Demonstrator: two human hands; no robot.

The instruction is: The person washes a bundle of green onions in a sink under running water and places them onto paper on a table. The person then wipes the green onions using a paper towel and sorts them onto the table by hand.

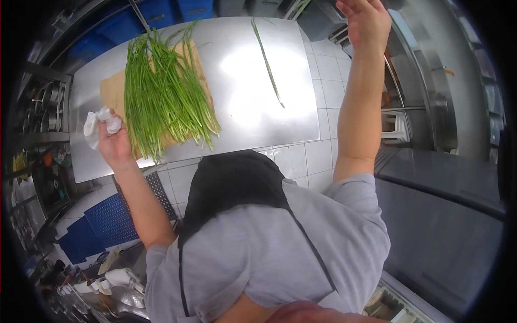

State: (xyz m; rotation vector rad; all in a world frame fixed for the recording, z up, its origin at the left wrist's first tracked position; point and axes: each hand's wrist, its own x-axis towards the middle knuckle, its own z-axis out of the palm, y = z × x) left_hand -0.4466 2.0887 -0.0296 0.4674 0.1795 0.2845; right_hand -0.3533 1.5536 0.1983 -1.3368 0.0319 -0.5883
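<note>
My left hand (114,144) is closed round a crumpled white cloth or paper (102,125) at the left side of the steel table (242,129). Just right of it, a wide heap of long green stalks (161,91) lies on brown paper (112,91). A single green stalk (267,62) rests apart on the bare metal farther right. My right hand (366,20) is raised beyond the table's right edge, at the top of the view. Its fingers are partly cut off by the frame, and they look apart with nothing in them.
Blue bins (156,13) stand behind the table. Shelves with metal pots (49,105) are at the left, above blue perforated mats (110,218) on the tiled floor. A white stool (395,127) and a grey counter (441,226) are on the right.
</note>
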